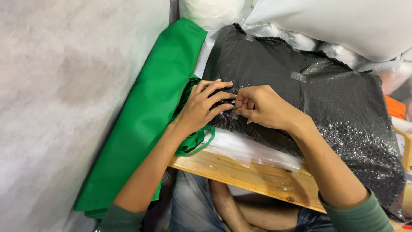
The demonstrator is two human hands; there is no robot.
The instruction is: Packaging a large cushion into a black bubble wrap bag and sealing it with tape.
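A flat parcel wrapped in black bubble wrap [326, 99] lies on a wooden board [249, 176] in front of me. My left hand [201, 105] rests flat on the parcel's near left edge, fingers spread. My right hand [259, 105] meets it there, with thumb and fingers pinched at a strip of clear tape [234, 114] on the wrap. Another piece of clear tape [298, 77] sits further up the parcel. A green fabric bag [146, 116] lies along the left side, its handle loop under my left wrist.
White padded bundles [339, 21] are stacked behind the parcel. A grey-white wall or sheet [56, 94] fills the left. A clear plastic sheet [253, 152] lies under the parcel. Something orange [395, 107] shows at the right edge. My knees in jeans [189, 206] are below the board.
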